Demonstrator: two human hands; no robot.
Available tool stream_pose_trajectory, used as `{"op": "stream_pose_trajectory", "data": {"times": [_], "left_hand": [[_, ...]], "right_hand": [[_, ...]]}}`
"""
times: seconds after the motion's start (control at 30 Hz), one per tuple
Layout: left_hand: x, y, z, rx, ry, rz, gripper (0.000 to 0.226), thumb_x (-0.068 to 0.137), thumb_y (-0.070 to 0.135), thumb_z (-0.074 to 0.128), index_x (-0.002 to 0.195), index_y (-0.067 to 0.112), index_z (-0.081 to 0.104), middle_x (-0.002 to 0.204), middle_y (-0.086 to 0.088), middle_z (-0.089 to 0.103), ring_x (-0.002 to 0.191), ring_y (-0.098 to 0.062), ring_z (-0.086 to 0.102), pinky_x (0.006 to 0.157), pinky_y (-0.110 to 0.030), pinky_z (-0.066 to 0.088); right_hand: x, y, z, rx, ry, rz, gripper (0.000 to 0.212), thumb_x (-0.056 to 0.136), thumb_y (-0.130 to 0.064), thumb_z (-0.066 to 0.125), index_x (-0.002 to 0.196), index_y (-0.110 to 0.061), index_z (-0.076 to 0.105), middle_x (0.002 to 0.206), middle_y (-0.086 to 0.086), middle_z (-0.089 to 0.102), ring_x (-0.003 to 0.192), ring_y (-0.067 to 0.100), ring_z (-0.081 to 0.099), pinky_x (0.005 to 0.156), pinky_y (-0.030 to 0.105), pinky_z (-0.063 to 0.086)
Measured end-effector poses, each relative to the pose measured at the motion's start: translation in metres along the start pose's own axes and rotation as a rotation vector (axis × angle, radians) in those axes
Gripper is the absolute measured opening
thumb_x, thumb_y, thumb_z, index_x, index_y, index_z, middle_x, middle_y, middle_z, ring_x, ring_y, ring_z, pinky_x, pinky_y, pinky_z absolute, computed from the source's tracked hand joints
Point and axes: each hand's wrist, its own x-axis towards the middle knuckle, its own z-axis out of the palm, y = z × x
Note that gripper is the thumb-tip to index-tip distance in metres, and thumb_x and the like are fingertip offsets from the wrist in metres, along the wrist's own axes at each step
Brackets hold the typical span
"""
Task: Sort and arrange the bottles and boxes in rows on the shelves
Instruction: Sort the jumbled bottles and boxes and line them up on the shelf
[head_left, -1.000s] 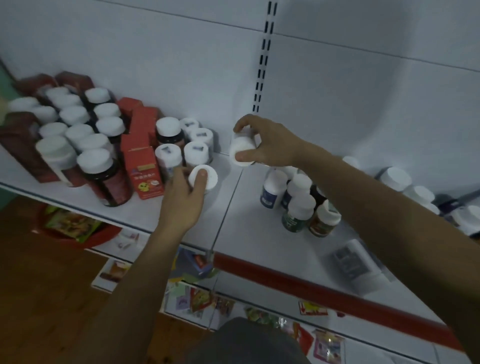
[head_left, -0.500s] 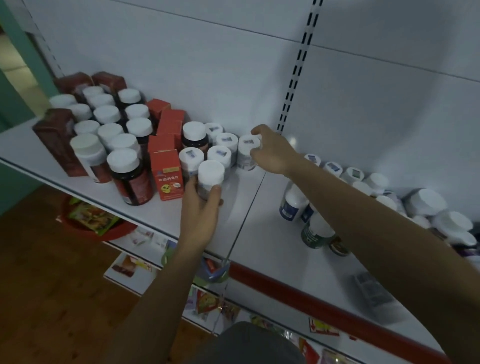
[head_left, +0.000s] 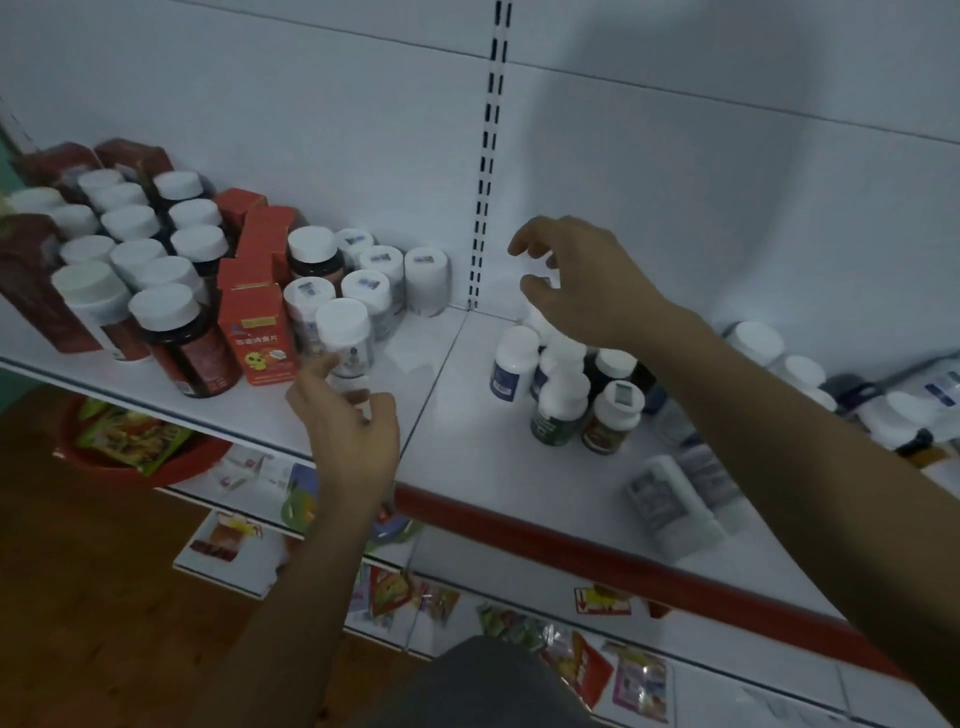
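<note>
On the white shelf (head_left: 457, 447), my left hand (head_left: 348, 436) holds the lower part of a small white bottle (head_left: 344, 332), upright in front of several matching white bottles (head_left: 363, 280). Another of these bottles (head_left: 427, 280) stands alone at the right end of that group, by the back wall. My right hand (head_left: 587, 286) hovers with bent, spread fingers over a loose cluster of white-capped bottles (head_left: 563, 405) on the right half of the shelf. It appears to hold nothing. Red boxes (head_left: 254, 332) and dark bottles with white caps (head_left: 176, 338) stand in rows on the left.
More bottles lie or stand untidily at the far right (head_left: 670, 504). A red strip (head_left: 571, 540) runs along the shelf's front edge. Below are a lower shelf with colourful packets (head_left: 582, 665), a red basin of packets (head_left: 130, 452) and a wooden floor.
My right hand let go of the white bottle at the row's right end and moved right, over the loose cluster. My left hand slid lower on its bottle, which stays in front of the group.
</note>
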Motion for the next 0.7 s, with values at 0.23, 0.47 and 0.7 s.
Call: {"op": "stream_pose_trajectory", "data": {"times": [0.23,0.47,0.7], "left_hand": [[-0.069,0.03,0.045,0.117,-0.258,0.423,0.024,0.086,0.013,0.056,0.11,0.013,0.061,0.107,0.001,0.057,0.101,-0.015,0.054,0.089,-0.031,0.047],[-0.136,0.06,0.088,0.107,-0.772,0.602,0.059,0.082,0.058,0.075,0.124,0.021,0.058,0.129,0.003,0.049,0.12,-0.015,0.051,0.1,-0.029,0.044],[-0.157,0.056,0.109,0.223,-0.791,0.463,0.055,0.075,0.056,0.075,0.119,0.035,0.049,0.12,0.009,0.042,0.103,-0.013,0.052,0.086,-0.034,0.051]], "right_hand": [[-0.089,0.052,-0.03,-0.057,0.074,0.143,0.024,0.093,-0.017,0.061,0.117,-0.017,0.063,0.105,0.006,0.065,0.094,0.021,0.058,0.078,0.029,0.04],[-0.197,0.082,-0.02,-0.02,0.218,0.36,0.022,0.091,-0.014,0.064,0.113,-0.017,0.064,0.106,0.006,0.063,0.094,0.024,0.06,0.08,0.038,0.05],[-0.257,0.089,0.006,0.083,0.291,0.496,0.032,0.087,-0.034,0.072,0.113,-0.018,0.064,0.105,0.004,0.059,0.093,0.019,0.054,0.076,0.026,0.04]]}}
